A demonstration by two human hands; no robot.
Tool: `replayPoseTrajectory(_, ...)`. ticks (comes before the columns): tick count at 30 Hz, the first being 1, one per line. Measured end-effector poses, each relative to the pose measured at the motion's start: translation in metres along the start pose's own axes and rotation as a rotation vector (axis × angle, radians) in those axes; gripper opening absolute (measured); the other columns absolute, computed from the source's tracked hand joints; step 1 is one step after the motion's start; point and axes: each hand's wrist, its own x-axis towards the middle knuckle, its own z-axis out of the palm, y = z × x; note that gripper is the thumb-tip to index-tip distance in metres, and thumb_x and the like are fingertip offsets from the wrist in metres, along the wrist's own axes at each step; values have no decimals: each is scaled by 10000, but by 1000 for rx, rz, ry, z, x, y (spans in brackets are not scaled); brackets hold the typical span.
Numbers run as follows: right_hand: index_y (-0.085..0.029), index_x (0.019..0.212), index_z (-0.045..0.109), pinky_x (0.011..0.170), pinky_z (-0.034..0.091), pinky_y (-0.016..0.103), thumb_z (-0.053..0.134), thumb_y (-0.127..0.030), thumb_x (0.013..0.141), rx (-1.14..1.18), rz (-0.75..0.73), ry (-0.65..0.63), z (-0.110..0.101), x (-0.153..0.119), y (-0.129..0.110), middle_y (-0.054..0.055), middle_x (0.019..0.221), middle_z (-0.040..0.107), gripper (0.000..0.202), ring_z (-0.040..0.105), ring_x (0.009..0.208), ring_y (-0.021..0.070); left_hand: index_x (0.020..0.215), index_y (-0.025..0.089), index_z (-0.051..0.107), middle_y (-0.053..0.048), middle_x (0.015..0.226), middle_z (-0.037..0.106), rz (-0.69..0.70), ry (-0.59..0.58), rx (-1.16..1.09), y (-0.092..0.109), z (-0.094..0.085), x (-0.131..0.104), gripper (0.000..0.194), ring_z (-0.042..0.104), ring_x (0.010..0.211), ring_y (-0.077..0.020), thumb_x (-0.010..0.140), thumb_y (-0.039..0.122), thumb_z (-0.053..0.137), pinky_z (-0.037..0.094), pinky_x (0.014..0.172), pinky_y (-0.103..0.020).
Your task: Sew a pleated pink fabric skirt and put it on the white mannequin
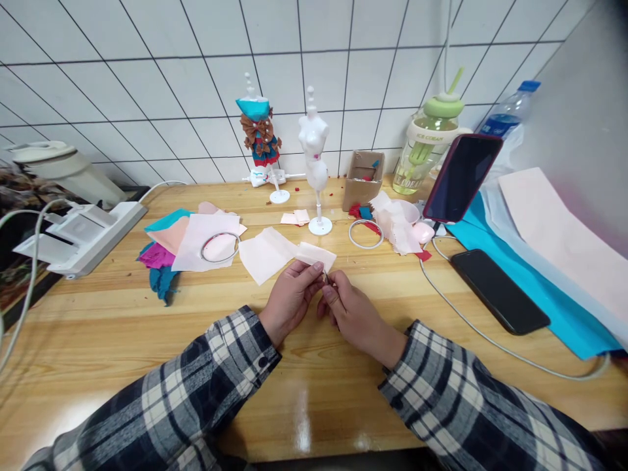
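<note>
While my left hand pinches a pale-pink piece over the wooden table, in front of a white mannequin, my right hand grips a mostly hidden dark tool near the piece.

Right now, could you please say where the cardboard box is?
In the head view, the cardboard box stands far back on the table, right of centre, between the bare mannequin and the green-lidded bottle.

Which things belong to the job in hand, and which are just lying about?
Likely the job:
pale pink piece, left hand
dark tool, right hand (type unclear)
matching sheet
bare white mannequin

Apparently lying about:
flat black phone
tumbler
plastic bottle
power strip
</note>
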Motion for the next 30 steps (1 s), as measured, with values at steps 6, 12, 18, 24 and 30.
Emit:
replayPoseTrajectory(6, -236, 994, 394, 584, 394, 268, 324, -357, 1012, -21, -9, 1, 0, 0, 0, -14, 732, 636, 141, 560, 584, 142, 797, 143, 601, 14, 684, 627, -4, -8, -18, 0, 1, 0, 249, 581, 603, -86, 715, 264, 802, 468, 593, -205)
replayPoseTrajectory(12, -230, 982, 392, 586, 379, 263, 324, -342, 1009, -36, 8, -50, -3, -1, -1, -28, 689, 612, 134, 548, 581, 136, 778, 136, 614, 10, 682, 628, 9, 15, -34, 2, 1, 1, 238, 584, 618, -90, 706, 253, 807, 479, 608, -209)
replayPoseTrajectory(18, -236, 876, 423, 600, 357, 275, 288, -445, 1006, -99, 21, -65, -20, -1, -1, -40, 648, 512, 281, 493, 605, 146, 776, 133, 643, 22, 726, 637, 29, 63, -75, 4, -2, 1, 213, 588, 655, -64, 676, 195, 820, 471, 637, -170)
replayPoseTrajectory(24, -230, 817, 435, 627, 356, 289, 267, -508, 993, -102, 26, -57, -25, 1, 2, -25, 691, 498, 369, 476, 650, 153, 875, 134, 693, -9, 840, 677, 27, -24, 32, 3, -2, 1, 226, 599, 740, -89, 696, 218, 802, 474, 696, -199)
replayPoseTrajectory(30, -224, 808, 454, 650, 365, 286, 299, -479, 988, -59, 26, -51, -26, 4, 1, -23, 701, 505, 348, 494, 681, 150, 927, 137, 701, -38, 870, 697, 8, -86, 80, 1, -5, 2, 238, 611, 763, -115, 722, 224, 786, 465, 712, -223)
